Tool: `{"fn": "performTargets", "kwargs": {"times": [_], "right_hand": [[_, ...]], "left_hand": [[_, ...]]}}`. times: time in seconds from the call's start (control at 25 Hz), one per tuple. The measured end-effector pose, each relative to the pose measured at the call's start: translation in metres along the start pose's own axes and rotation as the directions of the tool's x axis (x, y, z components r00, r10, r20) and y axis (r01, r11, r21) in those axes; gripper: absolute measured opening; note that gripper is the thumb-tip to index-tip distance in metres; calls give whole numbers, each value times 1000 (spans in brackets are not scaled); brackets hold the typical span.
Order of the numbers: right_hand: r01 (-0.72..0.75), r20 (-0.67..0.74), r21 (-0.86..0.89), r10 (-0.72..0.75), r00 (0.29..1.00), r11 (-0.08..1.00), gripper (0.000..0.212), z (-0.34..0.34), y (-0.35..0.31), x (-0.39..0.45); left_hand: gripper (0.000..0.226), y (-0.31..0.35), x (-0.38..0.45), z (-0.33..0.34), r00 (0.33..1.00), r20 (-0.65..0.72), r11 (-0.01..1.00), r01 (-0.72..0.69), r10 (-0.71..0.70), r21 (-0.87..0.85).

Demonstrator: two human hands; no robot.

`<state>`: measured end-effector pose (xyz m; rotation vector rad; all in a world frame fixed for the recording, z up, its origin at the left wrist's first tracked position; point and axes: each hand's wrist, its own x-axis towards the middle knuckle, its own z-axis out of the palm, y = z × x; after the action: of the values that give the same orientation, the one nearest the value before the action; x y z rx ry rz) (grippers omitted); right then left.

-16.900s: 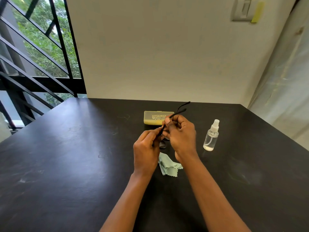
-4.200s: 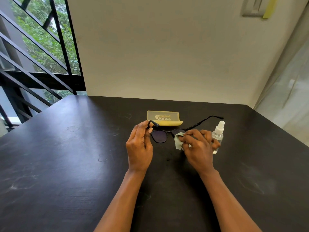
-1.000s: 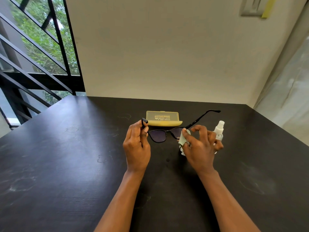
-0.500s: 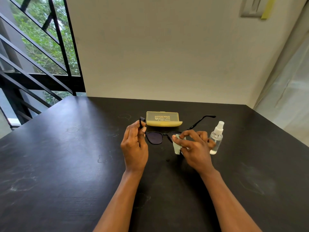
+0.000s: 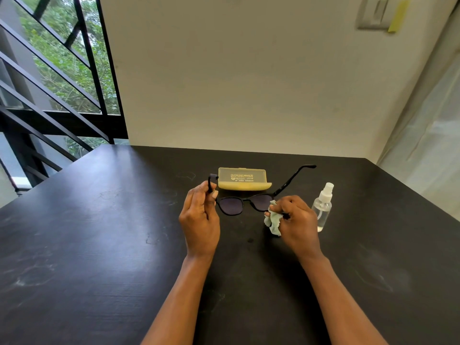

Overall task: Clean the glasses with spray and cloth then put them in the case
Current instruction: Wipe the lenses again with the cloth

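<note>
Left hand (image 5: pixel 199 220) pinches the glasses (image 5: pixel 245 204) by a temple; right hand (image 5: pixel 296 220), at 3 o'clock, grips the cloth (image 5: pixel 273 221) against one lens.

The black-framed glasses (image 5: pixel 245 204), dark lenses facing the wearer and both temples unfolded, are held above the table (image 5: pixel 99 232) toward its far edge. The crumpled pale green cloth (image 5: pixel 273 221) is pressed against one lens. Behind lies the yellow case (image 5: pixel 242 179) (closed); the clear spray bottle (image 5: pixel 322 207) stands upright alongside.
</note>
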<state>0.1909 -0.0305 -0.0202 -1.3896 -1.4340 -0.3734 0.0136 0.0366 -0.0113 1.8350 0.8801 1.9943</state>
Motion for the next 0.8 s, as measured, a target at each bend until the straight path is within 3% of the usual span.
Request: {"fn": "performTargets", "kwargs": {"times": [0.08,0.16,0.28,0.4,0.48,0.64,0.72,0.8], "right_hand": [[-34,32,52,33,999,998,17,-4,0,2],[-184,73,127,175,982,975,14,-8,-6,4],[-557,235,282,507,829,781,13,-19,-17,11],[-716,426,392,575,698,578,17,-32,-24,16],[-770,561,360,537,630,527,26,-38,-29,18],[-788,676,233,487,553,570,32,-42,-34,17],[-806,656,264,514,553,530,27,-42,-32,18],[-778,518,322,588,621,539,15,-39,-28,18]], "left_hand": [[17,-1,0,0,1000,-4,1000,7,-7,13],[18,-2,0,0,1000,-8,1000,12,-12,15],[19,-3,1,-1,1000,-18,1000,22,-22,10],[18,-3,2,-2,999,-35,999,41,-40,8],[18,-2,2,-2,997,-46,998,58,-58,7],[19,-3,2,-1,996,-39,997,81,-81,3],[19,-3,2,0,995,-32,996,91,-91,-3],[18,-2,1,-1,995,-30,995,95,-95,9]]}}
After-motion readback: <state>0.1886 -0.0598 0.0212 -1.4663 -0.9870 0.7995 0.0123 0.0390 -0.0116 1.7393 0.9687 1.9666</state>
